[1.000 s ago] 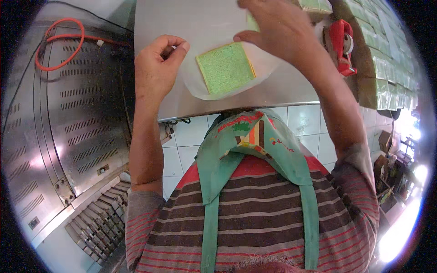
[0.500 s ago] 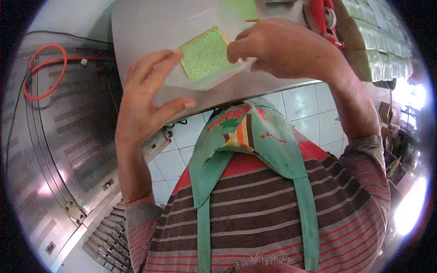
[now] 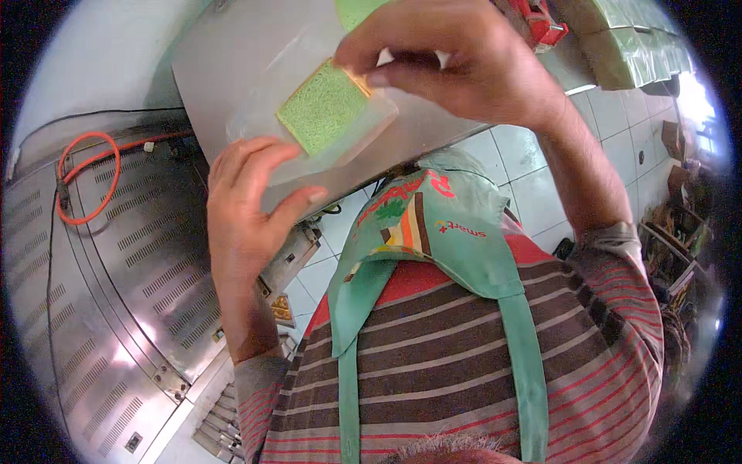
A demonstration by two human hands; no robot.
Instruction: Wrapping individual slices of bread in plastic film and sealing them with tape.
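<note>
A square green bread slice with a yellow edge [image 3: 317, 108] lies on a translucent sheet or bag [image 3: 253, 102] on the pale steel table [image 3: 201, 58]. My right hand [image 3: 456, 58] is closed at the slice's upper right corner, thumb and forefinger gripping its edge. My left hand [image 3: 247, 201], fingers apart and slightly curved, is at the sheet's lower left edge, its thumb off to the side over the table's front. Another green piece [image 3: 355, 11] shows behind my right hand, partly hidden by it.
A red tape dispenser [image 3: 541, 23] stands at the back right, beside stacks of green wrapped packets [image 3: 634, 54]. A steel cabinet [image 3: 116, 286] with an orange cord [image 3: 116, 174] is at my left. Below are white floor tiles [image 3: 525, 170] and dark clutter [image 3: 672, 263] at the right.
My right hand has come down from behind the slice onto its right corner and closed. My left hand has opened from its earlier curl. The whole view has shifted.
</note>
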